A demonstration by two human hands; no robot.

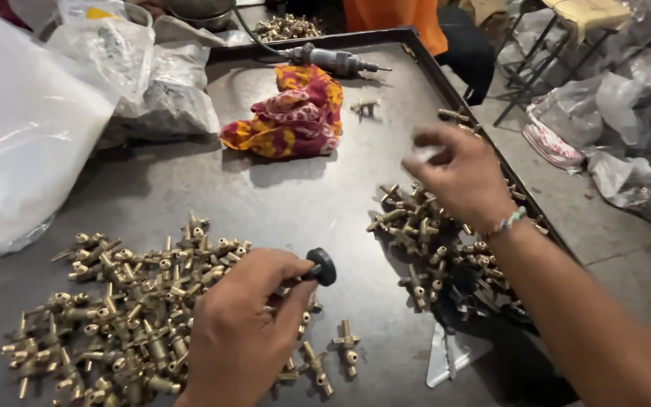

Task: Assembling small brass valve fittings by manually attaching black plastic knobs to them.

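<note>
My left hand [239, 332] is closed around a black knob [321, 266] above the left pile of brass fittings [114, 316] on the desk [280, 203]. My right hand [461, 177] hovers half-curled over the right pile [423, 241], its grip unclear; picking a fitting seems next.

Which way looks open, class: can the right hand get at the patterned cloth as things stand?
Probably yes: the right hand hovers above the right-side brass fittings, and only bare table lies between it and the patterned cloth.

Left hand [239, 332] pinches black knob [321, 265] over brass fittings [122, 309].
</note>
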